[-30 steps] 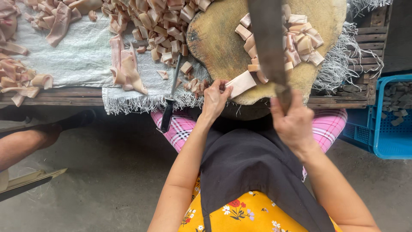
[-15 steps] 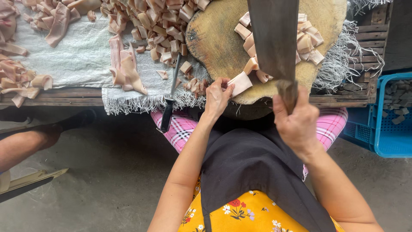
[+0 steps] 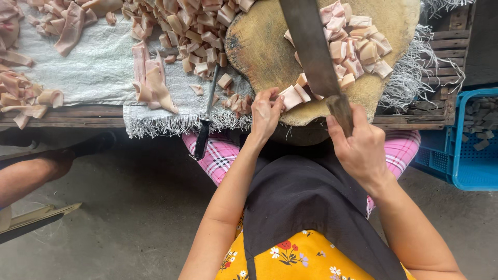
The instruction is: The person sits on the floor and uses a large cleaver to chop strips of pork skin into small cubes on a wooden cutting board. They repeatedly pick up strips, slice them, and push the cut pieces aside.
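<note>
A: Head view, hands?
B: Right hand [image 3: 360,148] clenched on the cleaver [image 3: 314,52] handle, blade angled over the round chopping block [image 3: 259,46]. Left hand [image 3: 265,111] pinches a pale meat strip [image 3: 293,96] at the block's near edge.
A: Around them?
B: Cut meat pieces [image 3: 358,46] piled right of the blade, a bigger heap [image 3: 181,26] on the white cloth [image 3: 93,67] covering the surface. Small knife [image 3: 205,122] lies beside the block. Blue crate [image 3: 472,140] far right.

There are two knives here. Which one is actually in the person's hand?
The big cleaver, gripped by the right hand over the round chopping block. The slim black-handled knife lies untouched on the white cloth.
</note>
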